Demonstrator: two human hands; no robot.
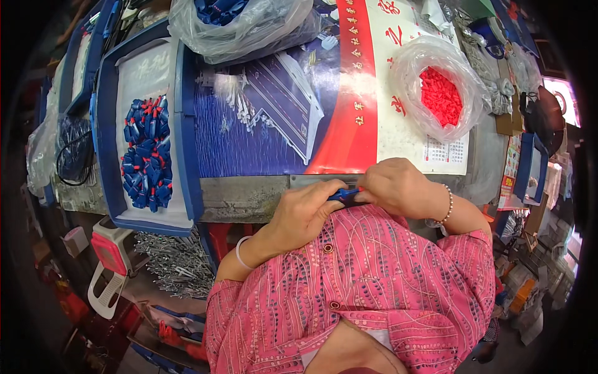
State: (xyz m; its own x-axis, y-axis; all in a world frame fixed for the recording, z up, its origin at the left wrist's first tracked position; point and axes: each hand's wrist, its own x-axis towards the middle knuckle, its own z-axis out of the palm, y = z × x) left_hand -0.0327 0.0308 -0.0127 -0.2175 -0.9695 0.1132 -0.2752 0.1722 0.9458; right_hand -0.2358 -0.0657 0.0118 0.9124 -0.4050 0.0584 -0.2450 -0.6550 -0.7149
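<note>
Close to my body at the table's front edge, my left hand pinches a small blue plastic part between thumb and fingers. My right hand meets it from the other side, its fingertips closed on a tiny red piece at the blue part's end. The fingers hide most of both pieces. To the left, a blue tray lined with white holds a heap of blue parts with red tips. On the right, a clear plastic bag stands open around many small red pieces.
A large clear bag with blue parts lies at the table's back. A printed poster covers the tabletop. Below the tray are a bundle of thin metal pieces and a white-and-pink stool. Another blue tray is far right.
</note>
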